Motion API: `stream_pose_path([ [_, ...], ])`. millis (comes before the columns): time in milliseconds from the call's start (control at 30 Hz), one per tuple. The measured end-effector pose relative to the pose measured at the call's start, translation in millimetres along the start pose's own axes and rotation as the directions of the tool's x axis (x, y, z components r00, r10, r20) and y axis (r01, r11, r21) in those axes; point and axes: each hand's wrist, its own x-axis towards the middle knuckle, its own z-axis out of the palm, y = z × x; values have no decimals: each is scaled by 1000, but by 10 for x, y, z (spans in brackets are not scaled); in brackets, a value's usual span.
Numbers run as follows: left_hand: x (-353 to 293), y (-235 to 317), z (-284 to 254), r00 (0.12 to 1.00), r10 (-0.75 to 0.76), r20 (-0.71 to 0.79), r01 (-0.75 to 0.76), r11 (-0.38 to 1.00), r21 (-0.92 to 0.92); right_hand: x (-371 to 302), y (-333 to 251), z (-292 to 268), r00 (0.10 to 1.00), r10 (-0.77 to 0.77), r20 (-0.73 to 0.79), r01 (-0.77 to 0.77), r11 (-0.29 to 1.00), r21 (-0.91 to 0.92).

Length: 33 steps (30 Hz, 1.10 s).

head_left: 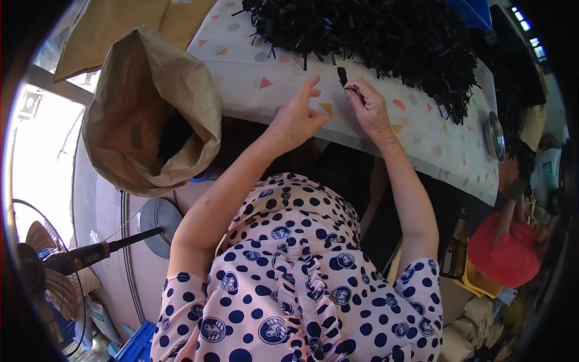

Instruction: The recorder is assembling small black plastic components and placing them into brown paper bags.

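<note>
My right hand (369,111) is pinched at the fingertips on a small black strip-like piece (342,75), whose dark end sticks up past the fingers. Over the table's near edge, my left hand (295,117) is open with its fingers apart and nothing in it. Beyond both hands a large heap of small black pieces (362,36) covers the far part of the table; their exact kind is too small to tell. The table's white cover (241,60) has coloured triangles and grey dots.
A tall brown paper bag (199,102) stands wide-mouthed left of the table, with black contents (175,136) inside. A metal bowl (494,137) sits at the table's right end. A fan (54,265) stands lower left, a blue bin (473,12) far right. A person in red (506,250) is at right.
</note>
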Motion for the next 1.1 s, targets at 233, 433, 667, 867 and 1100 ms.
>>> stream_pose_path([
  [233,335,112,135,986,-101,129,121,980,-155,-213,-286,139,951,309,31,-293,862,414],
  [433,206,170,198,995,4,105,-11,998,65,-213,-466,108,878,469,91,-420,666,617],
  [667,-28,260,62,996,89,31,-92,988,126,-273,-743,158,877,449,170,-438,601,669],
  [867,-122,223,-46,997,69,-21,-71,995,-70,-249,-945,253,897,384,221,-432,644,631],
  [1100,-205,297,-117,986,118,-114,-117,993,12,-155,-1027,306,881,363,305,-474,659,584],
])
